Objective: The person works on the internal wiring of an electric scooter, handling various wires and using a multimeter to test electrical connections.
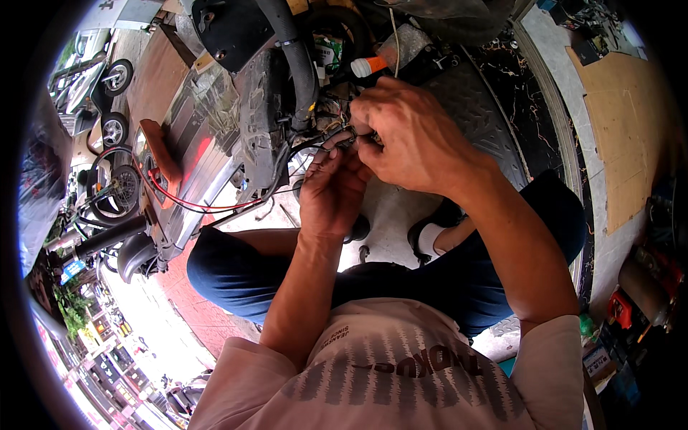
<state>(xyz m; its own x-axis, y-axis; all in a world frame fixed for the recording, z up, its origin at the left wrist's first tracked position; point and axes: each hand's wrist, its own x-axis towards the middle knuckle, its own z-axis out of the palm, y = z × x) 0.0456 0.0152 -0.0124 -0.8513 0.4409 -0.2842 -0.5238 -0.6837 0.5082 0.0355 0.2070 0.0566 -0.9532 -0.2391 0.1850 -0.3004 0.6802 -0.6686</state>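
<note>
My left hand [331, 192] is palm up, with its fingers curled round a dark wire bundle [307, 145] beside the exposed frame of a scooter or motorbike. Just above it, my right hand [416, 136] comes in from the right with thumb and fingertips pinched at the end of the same bundle. What sits between those fingertips is hidden by the hand. A thick black tube [295, 72] runs down the frame to the left of the fingers. Behind them lie more tangled wires, partly covered.
A bottle with an orange part [369, 67] lies beyond my right hand. A black textured panel [476, 107] is to its right. Red and black cables [183, 203] loop out at left, near an orange-brown bar [161, 154]. Cardboard [620, 136] lies at far right; parked motorbikes [118, 129] stand at left.
</note>
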